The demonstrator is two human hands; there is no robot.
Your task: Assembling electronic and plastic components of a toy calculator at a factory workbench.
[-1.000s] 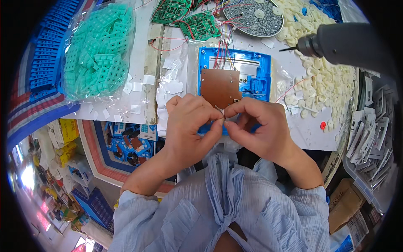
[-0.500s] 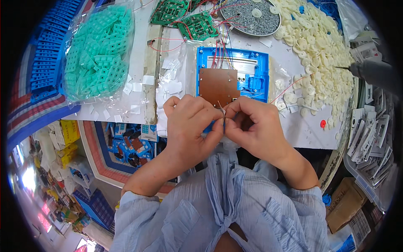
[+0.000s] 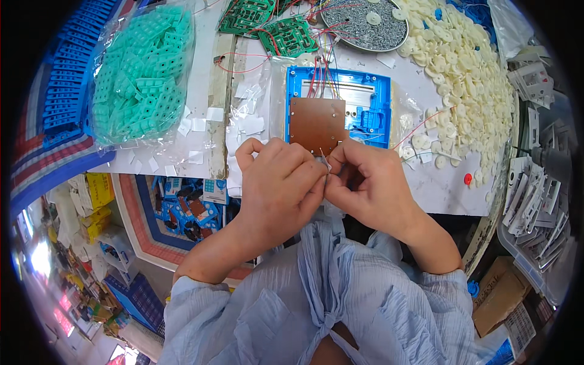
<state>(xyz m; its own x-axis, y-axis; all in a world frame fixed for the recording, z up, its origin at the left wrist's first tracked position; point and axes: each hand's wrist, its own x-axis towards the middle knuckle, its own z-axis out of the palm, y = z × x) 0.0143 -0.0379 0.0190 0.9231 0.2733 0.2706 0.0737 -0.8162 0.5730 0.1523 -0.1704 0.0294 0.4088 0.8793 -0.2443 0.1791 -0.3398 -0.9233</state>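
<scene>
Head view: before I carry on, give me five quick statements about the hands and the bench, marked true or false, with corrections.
1. The left hand and right hand meet at a thin pale strand. True.
2. The brown board lies clear of the blue casing. False: it covers part of the casing in this view.
3. The bag of mint-green parts is left of the casing. True.
4. The small metal pieces are left of the green circuit boards. False: they are to their right.
5. A small red disc lies near the cream-coloured discs. True.
</scene>
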